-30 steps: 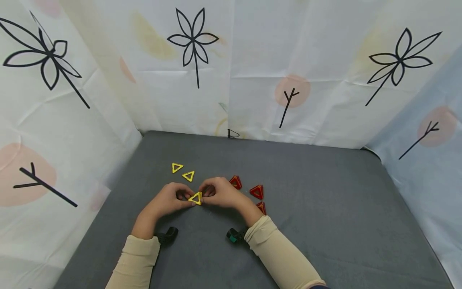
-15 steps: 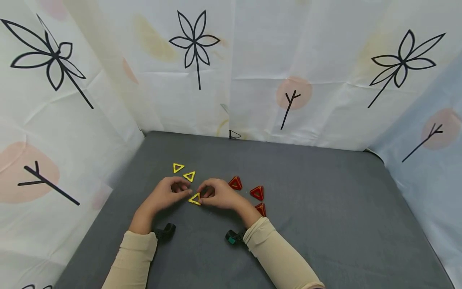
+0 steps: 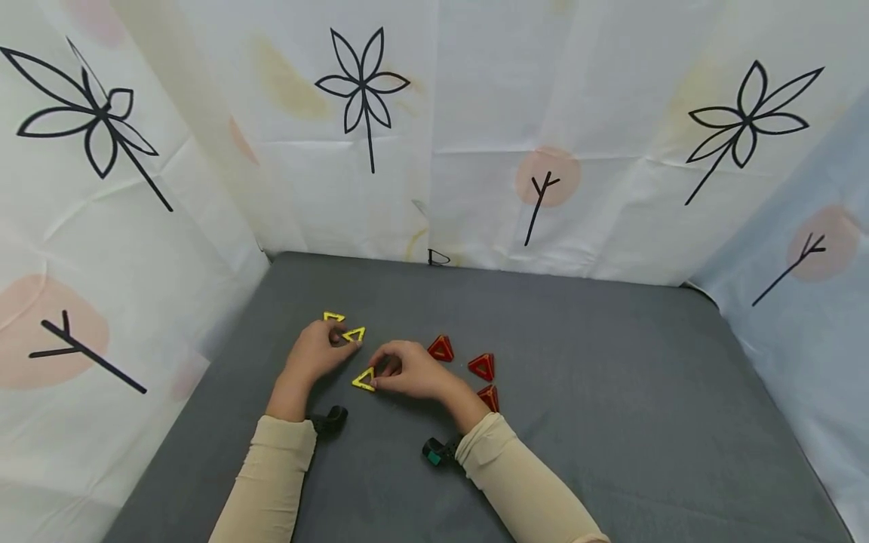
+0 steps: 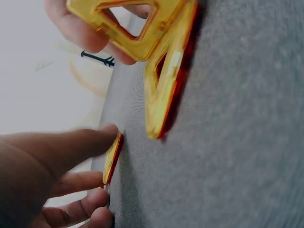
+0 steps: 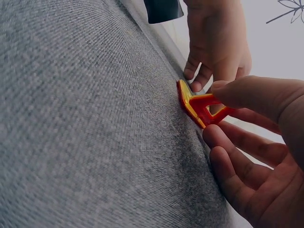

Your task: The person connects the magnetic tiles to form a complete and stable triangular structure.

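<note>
My left hand point(image 3: 314, 353) pinches a yellow triangular magnetic tile point(image 3: 354, 335) on the grey table between thumb and fingers. In the left wrist view that tile point(image 4: 113, 159) stands edge-on at the thumb tip. My right hand point(image 3: 416, 369) pinches a second yellow tile point(image 3: 363, 379) nearer the front. In the left wrist view the right fingers hold this tile point(image 4: 128, 45) tilted up, its edge meeting another yellow tile point(image 4: 166, 85) low at the table. The right wrist view shows the same joined pair, the held tile point(image 5: 205, 107) reddish on this side, under the right thumb.
A yellow triangular tile point(image 3: 333, 317) lies just beyond the left hand, partly covered. Red triangular pieces lie right of the right hand: one behind it point(image 3: 441, 348), one further right point(image 3: 482, 366) and one by the forearm point(image 3: 489, 397). Patterned white curtains point(image 3: 475, 90) surround the grey table point(image 3: 611, 392).
My left hand has let go of the near yellow tile and moved away to the far one, which it now pinches. The right hand keeps hold of its tile and has hardly moved.
</note>
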The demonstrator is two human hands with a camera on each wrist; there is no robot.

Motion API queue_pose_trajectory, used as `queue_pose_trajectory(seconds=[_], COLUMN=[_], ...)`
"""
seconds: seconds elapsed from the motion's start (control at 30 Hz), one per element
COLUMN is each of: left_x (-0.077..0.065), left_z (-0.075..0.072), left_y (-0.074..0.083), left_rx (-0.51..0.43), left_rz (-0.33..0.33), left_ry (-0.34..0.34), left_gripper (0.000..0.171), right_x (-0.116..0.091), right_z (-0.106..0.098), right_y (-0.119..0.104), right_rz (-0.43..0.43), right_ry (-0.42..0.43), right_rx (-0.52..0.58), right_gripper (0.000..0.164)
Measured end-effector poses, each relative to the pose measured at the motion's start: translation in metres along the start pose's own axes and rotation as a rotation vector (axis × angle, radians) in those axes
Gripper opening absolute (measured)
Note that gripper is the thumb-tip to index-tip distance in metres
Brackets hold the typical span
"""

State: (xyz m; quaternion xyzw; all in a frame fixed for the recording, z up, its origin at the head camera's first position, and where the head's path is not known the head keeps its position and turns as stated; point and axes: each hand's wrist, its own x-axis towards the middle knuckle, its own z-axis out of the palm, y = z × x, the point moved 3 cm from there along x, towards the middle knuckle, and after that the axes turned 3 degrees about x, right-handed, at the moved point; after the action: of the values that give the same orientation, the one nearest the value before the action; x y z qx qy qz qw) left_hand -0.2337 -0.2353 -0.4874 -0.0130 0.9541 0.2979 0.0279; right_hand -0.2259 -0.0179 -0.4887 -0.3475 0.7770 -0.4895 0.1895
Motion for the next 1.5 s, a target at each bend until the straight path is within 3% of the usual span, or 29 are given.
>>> queue_pose_trajectory(seconds=[0.17, 0.5, 1.27, 1.5], left_x=[-0.003, 0.001, -0.006, -0.008], left_z=[0.000, -0.006, -0.003, 0.002], left_y=[0.002, 0.006, 0.014, 0.018], left_rx=[0.009, -0.081, -0.182, -0.202], left_rz=[0.031, 0.119, 0.239, 0.252], left_ry=[0.013, -0.009, -0.158, -0.171], left_gripper=[0.045, 0.035, 0.027, 0.026], right_x=[-0.001, -0.002, -0.005, -0.004], right_z=[0.001, -0.004, -0.011, -0.012], right_y=[0.000, 0.001, 0.002, 0.002], right_rz=[-0.008, -0.015, 0.015, 0.012], right_ry=[0.003, 0.052, 0.107, 0.119], right_rx=[0.001, 0.009, -0.007, -0.008], right_gripper=[0.025, 0.025, 0.026, 0.025])
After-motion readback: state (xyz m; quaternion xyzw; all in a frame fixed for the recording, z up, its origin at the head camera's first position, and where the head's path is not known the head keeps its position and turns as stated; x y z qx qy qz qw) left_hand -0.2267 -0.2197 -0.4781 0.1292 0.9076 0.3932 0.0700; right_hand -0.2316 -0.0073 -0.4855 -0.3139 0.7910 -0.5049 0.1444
